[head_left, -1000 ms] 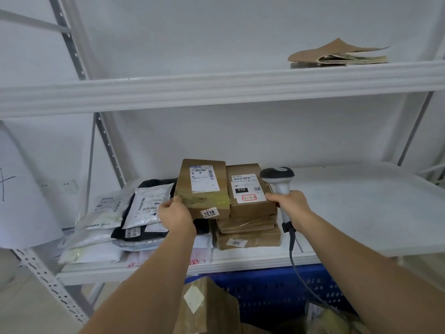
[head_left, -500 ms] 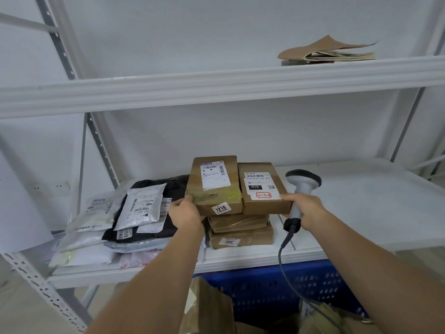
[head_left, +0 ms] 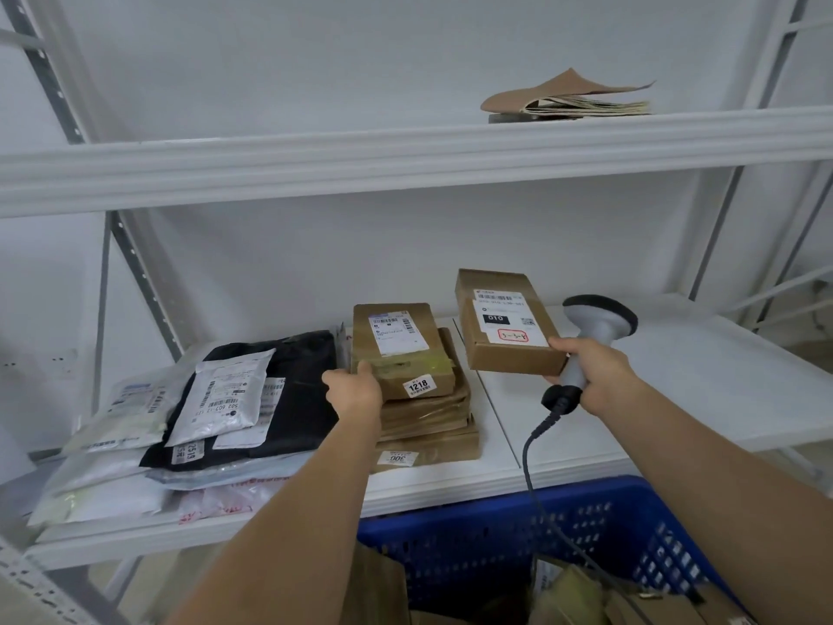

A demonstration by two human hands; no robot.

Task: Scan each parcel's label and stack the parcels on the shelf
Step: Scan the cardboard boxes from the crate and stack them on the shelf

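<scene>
Left hand [head_left: 356,390] grips the 1218 parcel [head_left: 399,349] atop the stack [head_left: 428,426]; right hand [head_left: 595,376] grips the scanner [head_left: 595,331], apparently also holding the 010 parcel [head_left: 507,327].

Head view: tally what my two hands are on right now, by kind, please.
Brown cardboard parcels: 2, the 1218 parcel gripped by the left hand and the 010 parcel at the right hand.
Barcode scanners: 1, the scanner gripped by the right hand.
Total: 3.
</scene>
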